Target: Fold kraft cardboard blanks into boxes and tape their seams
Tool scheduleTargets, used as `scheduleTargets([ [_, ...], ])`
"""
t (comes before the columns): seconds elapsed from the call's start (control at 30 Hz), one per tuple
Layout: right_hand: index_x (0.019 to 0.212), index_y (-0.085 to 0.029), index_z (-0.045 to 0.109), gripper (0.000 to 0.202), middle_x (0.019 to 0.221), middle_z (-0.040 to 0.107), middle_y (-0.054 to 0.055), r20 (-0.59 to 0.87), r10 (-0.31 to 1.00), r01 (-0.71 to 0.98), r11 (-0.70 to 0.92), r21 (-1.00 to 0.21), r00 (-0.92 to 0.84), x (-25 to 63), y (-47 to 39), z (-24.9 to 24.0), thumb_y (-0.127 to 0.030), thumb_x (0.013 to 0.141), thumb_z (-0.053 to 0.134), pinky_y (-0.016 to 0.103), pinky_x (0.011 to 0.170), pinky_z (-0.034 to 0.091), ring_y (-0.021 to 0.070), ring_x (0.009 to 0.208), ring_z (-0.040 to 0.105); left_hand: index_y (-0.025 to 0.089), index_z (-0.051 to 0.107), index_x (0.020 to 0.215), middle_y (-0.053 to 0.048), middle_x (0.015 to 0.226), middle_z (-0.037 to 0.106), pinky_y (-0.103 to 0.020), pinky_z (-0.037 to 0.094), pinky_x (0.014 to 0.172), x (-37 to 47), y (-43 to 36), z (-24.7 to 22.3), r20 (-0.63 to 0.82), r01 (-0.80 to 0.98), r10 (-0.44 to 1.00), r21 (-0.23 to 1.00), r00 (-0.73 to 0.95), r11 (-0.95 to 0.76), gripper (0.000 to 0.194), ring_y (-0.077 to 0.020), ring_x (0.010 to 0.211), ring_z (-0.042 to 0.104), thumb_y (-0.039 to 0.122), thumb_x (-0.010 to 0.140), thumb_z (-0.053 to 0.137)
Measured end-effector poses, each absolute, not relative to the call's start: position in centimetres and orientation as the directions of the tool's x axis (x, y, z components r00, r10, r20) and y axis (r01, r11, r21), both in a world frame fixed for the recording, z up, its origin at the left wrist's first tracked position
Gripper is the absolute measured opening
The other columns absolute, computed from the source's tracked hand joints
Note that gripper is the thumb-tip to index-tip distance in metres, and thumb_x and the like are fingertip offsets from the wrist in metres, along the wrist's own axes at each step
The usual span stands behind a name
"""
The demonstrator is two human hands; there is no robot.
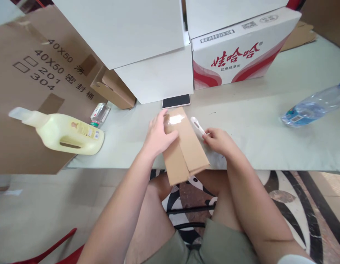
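A small brown cardboard box (190, 146) lies at the table's front edge, its near end jutting past it. Shiny clear tape covers part of its far end. My left hand (161, 134) grips the box's left side, thumb across the top and fingers at the far left edge. Just right of the box, my right hand (218, 140) pinches the narrow end of a slim white stick-shaped tool (197, 125). A small dark window shows on the tool, whose rounded wide end points away from me; its exact kind is unclear. Beyond the box lies a phone (176, 101), dark face up.
White cartons (159, 73) and a red-and-white carton (236, 55) stand along the back. To the left are a yellow jug (73, 130), a small clear bottle (100, 113) and a large cardboard carton (29, 110). A plastic water bottle (313, 104) lies at right.
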State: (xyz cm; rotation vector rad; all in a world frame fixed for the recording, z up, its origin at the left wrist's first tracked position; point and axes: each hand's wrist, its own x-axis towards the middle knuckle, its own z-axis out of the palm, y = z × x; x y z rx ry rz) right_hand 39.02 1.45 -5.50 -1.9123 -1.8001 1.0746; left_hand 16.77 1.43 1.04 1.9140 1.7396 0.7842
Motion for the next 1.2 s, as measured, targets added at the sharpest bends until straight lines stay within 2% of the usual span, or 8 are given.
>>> scheduleTargets([
  [0.13,0.097,-0.02,0.062,0.022,0.089,0.073,0.006,0.015,0.97,0.196,-0.034,-0.98,0.244,40.2,0.9,-4.4,-0.039,0.09,0.054,0.027,0.059,0.043,0.0155,0.07,0.06,0.025,0.053,0.135,-0.012,0.141,0.056,-0.056,0.04,0.112,18.9,0.3,1.0,0.08,0.689,0.995,0.717,0.065,-0.103,0.068,-0.0365,0.134,0.049,0.041,0.071,0.075],
  [0.23,0.081,-0.021,0.058,0.013,0.073,0.057,-0.002,0.266,0.863,0.088,0.253,-0.964,0.429,40.5,0.0,-2.8,-0.032,0.084,0.065,0.025,0.058,0.04,0.0116,0.065,0.05,0.023,0.052,0.134,-0.012,0.139,0.057,-0.054,0.041,0.111,19.7,-0.3,0.7,0.085,0.674,0.996,0.736,0.008,-0.068,0.068,-0.0347,0.133,0.05,0.043,0.073,0.073],
  [0.37,0.084,-0.023,0.056,0.017,0.062,0.041,-0.008,0.388,0.832,-0.047,0.441,-0.896,0.396,40.3,-1.7,-0.3,-0.024,0.083,0.072,0.024,0.044,0.028,0.0076,0.049,0.035,0.021,0.05,0.136,-0.013,0.141,0.055,-0.051,0.039,0.114,19.9,-0.5,0.6,0.064,0.696,0.998,0.716,0.004,-0.049,0.068,-0.0327,0.134,0.048,0.043,0.074,0.072],
  [0.5,0.092,-0.024,0.06,0.018,0.06,0.058,-0.007,0.384,0.905,-0.014,0.393,-0.92,0.181,39.5,-2.6,1.1,-0.034,0.087,0.075,0.023,0.043,0.038,0.0093,0.046,0.051,0.021,0.052,0.133,-0.012,0.14,0.056,-0.049,0.039,0.114,19.9,-0.6,0.6,0.076,0.707,0.997,0.704,0.016,-0.065,0.063,-0.0312,0.134,0.047,0.041,0.076,0.072],
  [0.67,0.096,-0.022,0.061,0.017,0.076,0.072,0.0,0.19,0.975,-0.067,0.183,-0.981,-0.115,37.9,-2.2,1.2,-0.038,0.094,0.056,0.022,0.047,0.046,0.0134,0.059,0.067,0.023,0.053,0.13,-0.011,0.138,0.057,-0.046,0.039,0.113,20.0,-0.6,0.5,0.101,0.71,0.994,0.699,0.028,-0.091,0.06,-0.0297,0.133,0.049,0.039,0.077,0.074],
  [0.87,0.095,-0.023,0.061,0.01,0.071,0.069,-0.003,0.17,0.98,0.168,0.185,-0.968,-0.1,36.9,-2.0,0.9,-0.026,0.092,0.053,0.024,0.053,0.047,0.0114,0.056,0.061,0.023,0.054,0.131,-0.011,0.139,0.057,-0.046,0.039,0.114,19.9,-0.7,0.2,0.121,0.703,0.992,0.703,0.027,-0.105,0.061,-0.0304,0.133,0.049,0.041,0.076,0.075],
  [1.07,0.089,-0.024,0.055,0.006,0.068,0.065,-0.005,0.191,0.977,0.146,0.203,-0.968,-0.091,37.2,-2.2,0.5,-0.025,0.092,0.05,0.024,0.054,0.046,0.0103,0.054,0.059,0.021,0.055,0.134,-0.01,0.142,0.057,-0.045,0.034,0.119,19.3,-0.5,-0.5,0.167,0.633,0.985,0.758,0.042,-0.155,0.043,-0.0257,0.136,0.047,0.032,0.095,0.041],
  [1.2,0.092,-0.024,0.057,0.008,0.071,0.068,-0.005,0.243,0.963,0.286,0.268,-0.92,-0.119,37.3,-2.5,0.7,-0.03,0.094,0.051,0.025,0.059,0.047,0.0119,0.06,0.062,0.022,0.056,0.134,-0.01,0.143,0.056,-0.045,0.034,0.12,19.1,-0.5,-0.7,0.171,0.61,0.984,0.776,0.044,-0.162,0.043,-0.0258,0.136,0.048,0.033,0.094,0.043],
])
